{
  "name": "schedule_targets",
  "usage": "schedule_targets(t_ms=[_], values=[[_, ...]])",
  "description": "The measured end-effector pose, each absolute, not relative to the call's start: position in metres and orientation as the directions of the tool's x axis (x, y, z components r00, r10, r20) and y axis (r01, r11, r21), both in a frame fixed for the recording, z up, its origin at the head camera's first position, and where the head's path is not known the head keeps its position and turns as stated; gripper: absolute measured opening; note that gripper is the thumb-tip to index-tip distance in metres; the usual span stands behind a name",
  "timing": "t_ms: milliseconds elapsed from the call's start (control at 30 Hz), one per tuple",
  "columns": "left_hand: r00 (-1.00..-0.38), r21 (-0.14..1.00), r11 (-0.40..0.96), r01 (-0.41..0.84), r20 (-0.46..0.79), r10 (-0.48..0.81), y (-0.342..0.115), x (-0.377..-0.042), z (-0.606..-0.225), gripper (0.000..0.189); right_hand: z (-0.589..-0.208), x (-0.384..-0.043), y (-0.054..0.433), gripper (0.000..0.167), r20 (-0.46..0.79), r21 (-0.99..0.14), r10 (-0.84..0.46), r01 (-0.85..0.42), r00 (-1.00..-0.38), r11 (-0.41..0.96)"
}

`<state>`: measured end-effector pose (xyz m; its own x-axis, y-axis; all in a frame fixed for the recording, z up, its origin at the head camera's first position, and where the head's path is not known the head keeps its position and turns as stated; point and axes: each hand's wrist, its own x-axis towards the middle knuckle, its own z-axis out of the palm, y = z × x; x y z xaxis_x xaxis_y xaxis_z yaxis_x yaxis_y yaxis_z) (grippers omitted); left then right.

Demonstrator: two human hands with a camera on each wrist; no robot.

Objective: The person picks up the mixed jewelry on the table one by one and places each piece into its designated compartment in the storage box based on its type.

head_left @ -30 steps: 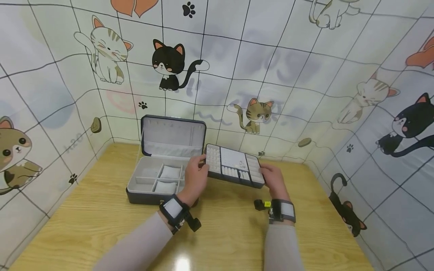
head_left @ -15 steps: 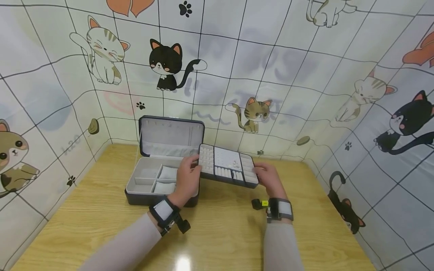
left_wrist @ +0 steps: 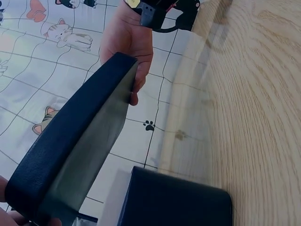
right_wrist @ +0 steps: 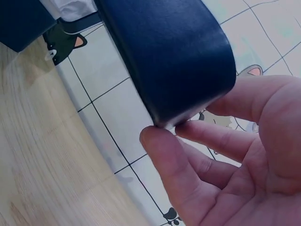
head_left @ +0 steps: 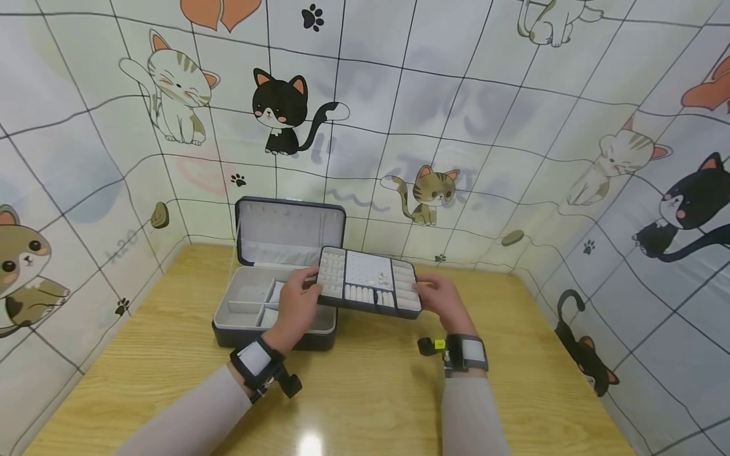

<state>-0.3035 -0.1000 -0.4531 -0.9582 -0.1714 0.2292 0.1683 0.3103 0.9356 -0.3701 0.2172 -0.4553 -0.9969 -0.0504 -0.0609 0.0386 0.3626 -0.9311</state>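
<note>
Between both hands hangs a dark-sided jewelry tray [head_left: 369,269] with pale ring rolls and small compartments; a few tiny pieces lie on its white middle panel. My left hand [head_left: 296,304] grips its left end, and my right hand [head_left: 447,303] holds the right end. Tilted slightly, the tray is above the table, its left part over the right side of an open jewelry box [head_left: 274,336]. The box has divided grey compartments and pale cushions, partly hidden by my left hand. In the right wrist view, fingers and thumb [right_wrist: 162,146] hold the tray's rounded corner.
The box's lid [head_left: 291,231] stands raised at the back, near the cat-printed wall cloth [head_left: 365,114]. A wooden table [head_left: 376,380] lies beneath everything. Wrist-worn cameras sit on both forearms.
Both hands have carried the tray leftward, so that its left end now overlaps the box's right side in the head view. The box stays in place.
</note>
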Motion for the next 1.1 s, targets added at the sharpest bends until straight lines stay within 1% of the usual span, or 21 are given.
schedule_targets(t_ms=[233,433,800,967,1100], values=[[-0.958,0.941,0.294,0.166,0.225,-0.18,-0.105,-0.301,-0.452,0.047,-0.454,-0.37,0.212,0.042,-0.058,-0.924,-0.035,0.04,-0.998,0.381],[-0.962,0.947,0.286,0.143,0.201,-0.183,-0.112,-0.301,-0.45,0.048,-0.453,-0.369,0.204,0.043,-0.055,-0.939,-0.04,0.038,-0.998,0.343],[-0.96,0.95,0.292,0.115,0.182,-0.214,-0.123,-0.302,-0.453,0.05,-0.451,-0.367,0.19,0.039,-0.034,-0.965,-0.014,0.029,-0.999,0.26],[-0.952,0.951,0.289,0.107,0.182,-0.247,-0.126,-0.299,-0.452,0.049,-0.452,-0.368,0.186,0.04,-0.011,-0.97,-0.031,0.003,-0.999,0.242],[-0.954,0.95,0.298,0.092,0.17,-0.247,-0.129,-0.298,-0.45,0.049,-0.454,-0.369,0.184,0.037,-0.009,-0.974,-0.026,0.003,-1.0,0.228]])
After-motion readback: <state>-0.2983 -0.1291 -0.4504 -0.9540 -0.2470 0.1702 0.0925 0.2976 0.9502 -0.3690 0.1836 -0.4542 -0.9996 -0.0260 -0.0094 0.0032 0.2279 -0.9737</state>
